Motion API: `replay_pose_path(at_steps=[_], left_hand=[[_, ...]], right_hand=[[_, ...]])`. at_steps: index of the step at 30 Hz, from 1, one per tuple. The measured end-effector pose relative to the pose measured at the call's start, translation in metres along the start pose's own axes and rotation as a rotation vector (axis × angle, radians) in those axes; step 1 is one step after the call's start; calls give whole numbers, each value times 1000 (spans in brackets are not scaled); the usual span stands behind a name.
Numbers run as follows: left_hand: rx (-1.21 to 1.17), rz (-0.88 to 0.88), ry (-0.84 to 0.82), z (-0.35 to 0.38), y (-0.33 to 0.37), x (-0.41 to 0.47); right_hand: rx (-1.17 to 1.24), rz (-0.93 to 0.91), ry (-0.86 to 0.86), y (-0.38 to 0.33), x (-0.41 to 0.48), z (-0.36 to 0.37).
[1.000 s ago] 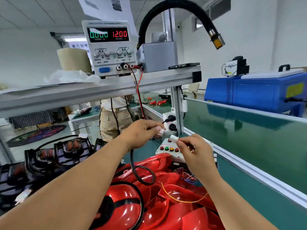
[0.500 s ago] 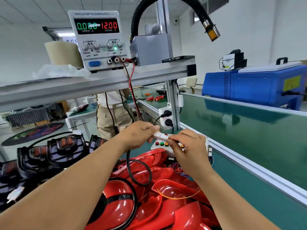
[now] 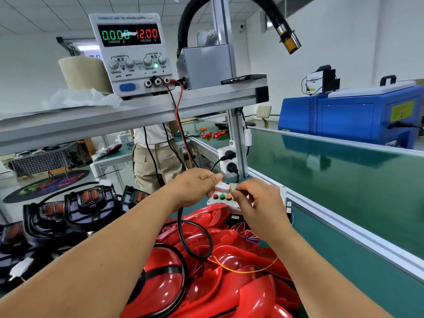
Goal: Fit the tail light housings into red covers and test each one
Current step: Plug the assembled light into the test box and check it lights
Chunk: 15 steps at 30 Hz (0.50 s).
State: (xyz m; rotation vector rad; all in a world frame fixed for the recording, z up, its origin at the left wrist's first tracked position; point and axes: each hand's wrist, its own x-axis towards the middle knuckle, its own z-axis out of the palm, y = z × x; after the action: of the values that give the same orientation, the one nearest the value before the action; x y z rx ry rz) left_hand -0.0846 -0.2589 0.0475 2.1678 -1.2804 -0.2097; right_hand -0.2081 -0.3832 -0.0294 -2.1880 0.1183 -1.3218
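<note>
**Green surface, live 12 V, one fiddly little plug**

Green surface [image 3: 344, 260] is buried under a heap of red covers [image 3: 229, 283], with the black housings [image 3: 87, 203] lined up off to the left. Up on the shelf [image 3: 137, 111] the power supply [image 3: 133, 56] reads 12.00 V and 0.000 A, so nothing's drawing current.

Both hands are together, right above the button box [image 3: 282, 193]. The left hand [image 3: 195, 189] pinches a white connector [image 3: 222, 187] on the end of a black cable [image 3: 181, 226]. The right hand [image 3: 259, 203] pinches the end of a thin orange wire [image 3: 252, 269] right against it. That wire trails down into the covers; can't tell which light it belongs to.

What I'd worry about:

- Plug goes in crooked or only half seated, so the meter sits at zero and a good light looks like a dud.
- Gripping the wire instead of the plug body could yank it out of its crimp.
- Supply is live, so bare pins touching could short.
- That cable loop lies on the pile, so one tug could snag a cover and drag it off.
</note>
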Motion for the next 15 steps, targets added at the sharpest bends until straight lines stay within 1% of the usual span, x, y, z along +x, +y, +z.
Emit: replay_pose_path(at_steps=[3,9,12,14,15], left_hand=[[7,-7,-12,3,4,0],[28,38,-11,9,8,0],[85,9,-40,9,5,-3],[171,-59,-88,4,3,-6],[187,-97,-94,-1,1,-9]], right_hand=[[-3,-20,-11,-1,0,0],[-10,-43,3,0,-1,2],[-24,-41,-7,5,-2,8],[-49,36,-85,10,-6,13],[-118,83,-171,12,-9,17]])
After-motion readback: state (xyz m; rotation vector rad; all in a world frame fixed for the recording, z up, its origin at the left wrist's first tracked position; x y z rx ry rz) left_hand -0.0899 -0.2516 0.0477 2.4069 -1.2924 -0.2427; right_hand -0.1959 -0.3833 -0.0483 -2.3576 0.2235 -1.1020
